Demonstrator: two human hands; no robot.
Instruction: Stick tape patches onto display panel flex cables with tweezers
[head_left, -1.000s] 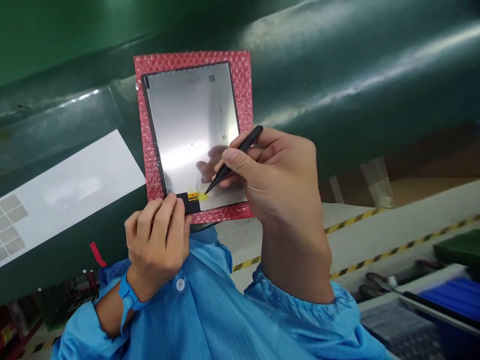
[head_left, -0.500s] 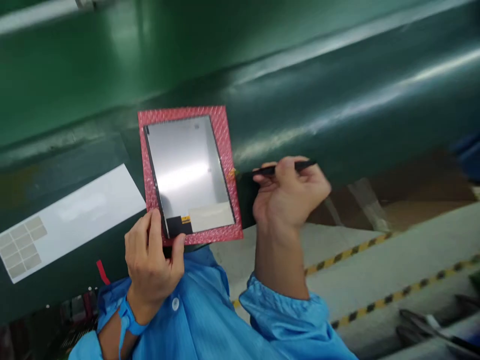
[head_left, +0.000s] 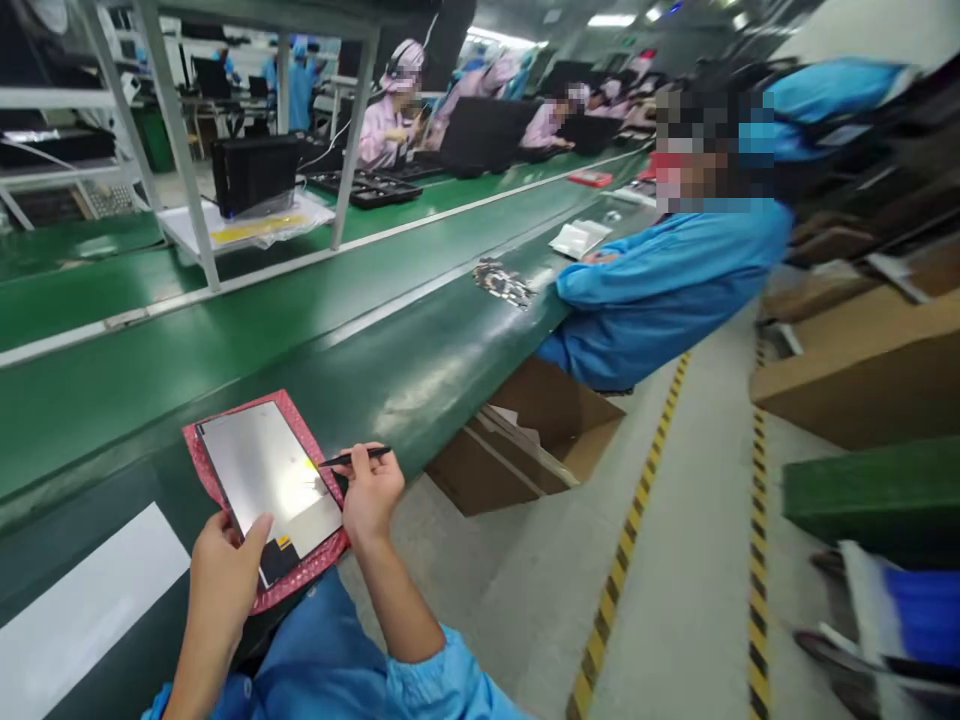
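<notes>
A flat display panel (head_left: 262, 462), silvery with a black patch at its lower corner, lies on a pink bubble-wrap sheet (head_left: 327, 548) at the bench's near edge. My left hand (head_left: 225, 560) grips the panel's lower left side, thumb on top and fingers at the edge. In my right hand (head_left: 373, 495) is a pair of slim black tweezers (head_left: 346, 458), closed between thumb and fingers. Their tip reaches the panel's right edge, by a small yellow piece (head_left: 310, 464). Whether the tip grips that piece, I cannot tell.
A white sheet (head_left: 90, 610) lies left of the panel on the green bench (head_left: 405, 345). Further along are a pile of small parts (head_left: 504, 283) and a co-worker's blue sleeve (head_left: 637, 275). Below the bench edge stands an open cardboard box (head_left: 525, 440). A metal rack (head_left: 349, 140) rises behind.
The view has swung up and to the right, bringing the line and co-workers into sight. The tweezers' tip and yellow piece have moved from beside the bubble wrap's edge onto the panel's right side.
</notes>
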